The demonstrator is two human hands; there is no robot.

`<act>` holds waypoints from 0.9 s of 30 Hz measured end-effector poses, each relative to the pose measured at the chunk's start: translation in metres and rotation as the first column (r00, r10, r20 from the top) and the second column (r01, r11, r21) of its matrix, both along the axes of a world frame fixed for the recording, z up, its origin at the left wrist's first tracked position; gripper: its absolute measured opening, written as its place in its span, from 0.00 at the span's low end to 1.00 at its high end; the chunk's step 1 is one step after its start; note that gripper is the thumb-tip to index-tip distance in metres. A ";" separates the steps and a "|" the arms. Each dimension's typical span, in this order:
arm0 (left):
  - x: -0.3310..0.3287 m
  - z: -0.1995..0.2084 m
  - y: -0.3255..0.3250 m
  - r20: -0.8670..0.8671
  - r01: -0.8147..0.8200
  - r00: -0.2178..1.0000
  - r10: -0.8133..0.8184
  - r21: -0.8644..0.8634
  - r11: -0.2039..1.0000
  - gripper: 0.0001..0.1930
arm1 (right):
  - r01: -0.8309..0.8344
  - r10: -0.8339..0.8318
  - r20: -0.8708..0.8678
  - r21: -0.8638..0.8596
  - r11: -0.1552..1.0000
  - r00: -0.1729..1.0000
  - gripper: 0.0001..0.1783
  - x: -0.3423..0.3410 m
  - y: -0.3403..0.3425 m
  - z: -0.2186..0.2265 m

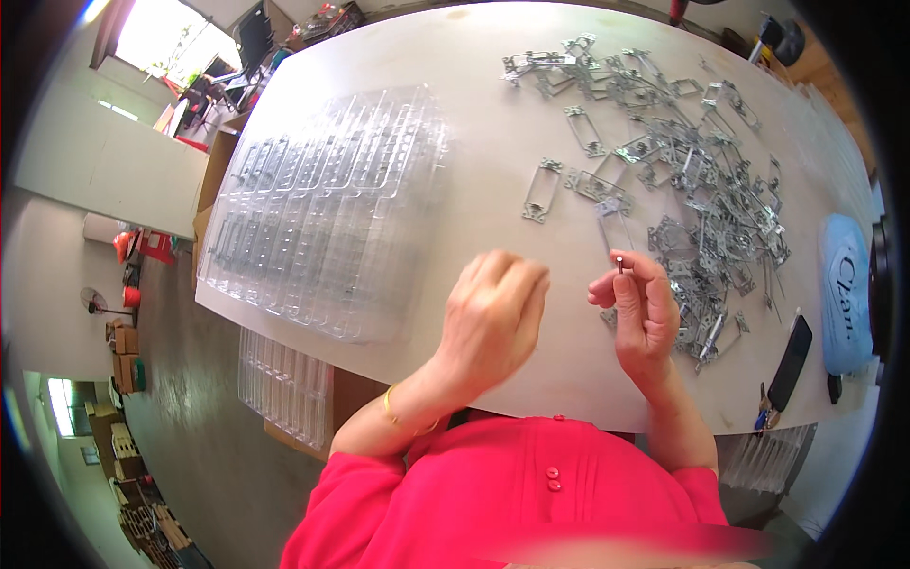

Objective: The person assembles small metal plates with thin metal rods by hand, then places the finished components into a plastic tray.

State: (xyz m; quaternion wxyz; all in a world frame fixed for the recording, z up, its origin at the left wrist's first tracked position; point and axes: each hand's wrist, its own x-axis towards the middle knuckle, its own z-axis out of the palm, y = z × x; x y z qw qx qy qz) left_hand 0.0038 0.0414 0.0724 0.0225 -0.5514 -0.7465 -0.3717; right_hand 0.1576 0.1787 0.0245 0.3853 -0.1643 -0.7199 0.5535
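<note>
Fingers of my right hand (645, 308) pinch a small, dark-tipped metal piece (619, 263) between thumb and forefinger, held upright just above the white table (474, 142) at its near edge. I cannot make out what kind of part it is; it is too small. My left hand (495, 308) sits just beside it to the left, curled into a loose fist with the knuckles turned up, and I cannot tell whether anything is inside it. A thin gold bangle (403, 417) rings that wrist, and both forearms come out of a pink buttoned top (531, 493) at the near edge of the view.

To the right and far right lies a big scattered heap of flat metal frame parts (682, 161), tangled over one another, its near end touching or lying just under my right hand. One rectangular frame (541, 190) lies apart from the heap, a little to its left and beyond my hands. On the left half of the table rests a stack of clear plastic blister trays (322, 209) with rows of long pockets, some holding parts. More clear trays (284, 384) sit lower, off the near left edge of the table.

At the near right edge lie a black phone (790, 362) and, beyond it to the right, a pale blue soft pack (846, 289).
</note>
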 end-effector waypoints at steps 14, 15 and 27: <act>-0.082 -0.076 0.146 -0.175 -0.130 0.980 0.099 -0.179 0.975 0.11 | -0.052 0.048 -0.083 -0.049 0.997 0.995 0.10 -0.001 0.000 0.003; -0.085 -0.079 0.149 -0.201 -0.133 0.976 0.080 -0.263 0.956 0.10 | -0.050 0.047 -0.061 -0.051 0.997 0.997 0.10 0.001 -0.001 0.003; -0.044 -0.067 0.068 -0.056 -0.098 0.995 0.081 -0.499 0.861 0.05 | -0.015 0.014 -0.009 -0.040 0.999 1.000 0.08 0.001 0.000 -0.006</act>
